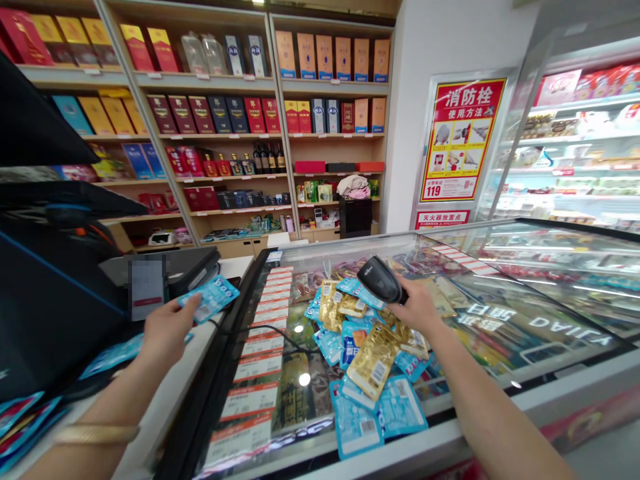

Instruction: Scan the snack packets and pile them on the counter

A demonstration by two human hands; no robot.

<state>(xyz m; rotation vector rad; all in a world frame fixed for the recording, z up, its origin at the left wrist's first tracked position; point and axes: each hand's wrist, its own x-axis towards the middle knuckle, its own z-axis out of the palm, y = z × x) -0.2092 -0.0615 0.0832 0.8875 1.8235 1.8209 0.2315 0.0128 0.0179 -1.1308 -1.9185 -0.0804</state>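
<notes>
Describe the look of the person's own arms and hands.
The left hand and right hand are ungloved. A broad, gold-coloured, band-shaped bracelet circles the left forearm; the right forearm shows none. No sleeves are visible.

The held packet (214, 299) is blue with white lettering, the scanner (381, 280) black, the bracelet (97, 435) gold.

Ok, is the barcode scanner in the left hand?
No, the right hand holds the scanner, while the left hand holds a blue packet.
</notes>
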